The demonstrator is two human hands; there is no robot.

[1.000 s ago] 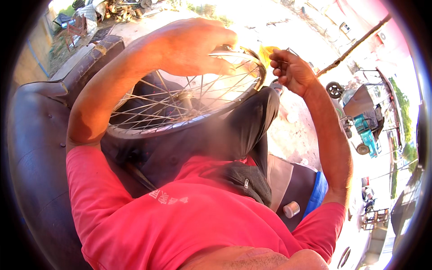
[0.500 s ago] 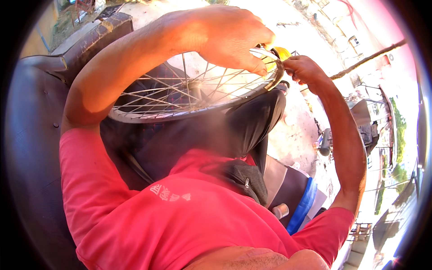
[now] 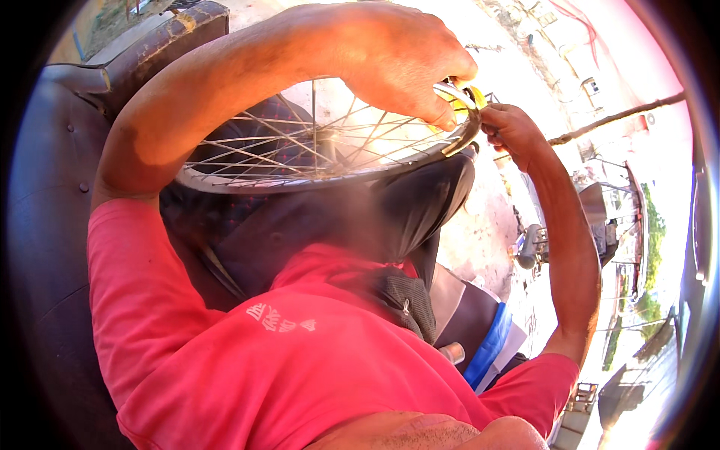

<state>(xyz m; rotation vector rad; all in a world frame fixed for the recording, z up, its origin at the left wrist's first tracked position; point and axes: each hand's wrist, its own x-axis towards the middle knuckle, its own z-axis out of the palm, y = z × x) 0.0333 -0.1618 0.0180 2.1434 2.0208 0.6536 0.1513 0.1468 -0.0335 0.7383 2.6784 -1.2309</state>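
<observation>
Both hands on the rim, work under way.
Left hand [image 3: 397, 60] clamps the spoked wheel rim [image 3: 315, 161]; right hand [image 3: 510, 129] pinches a yellow-handled tool [image 3: 471, 96] there; nothing shows completion.

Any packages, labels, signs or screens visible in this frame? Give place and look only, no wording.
Printed emblem: on the chest of the red shirt, small, pale, made of slanted bars.
No packages, signs or screens can be made out; the bright background at the right is too washed out and bent to tell.
</observation>
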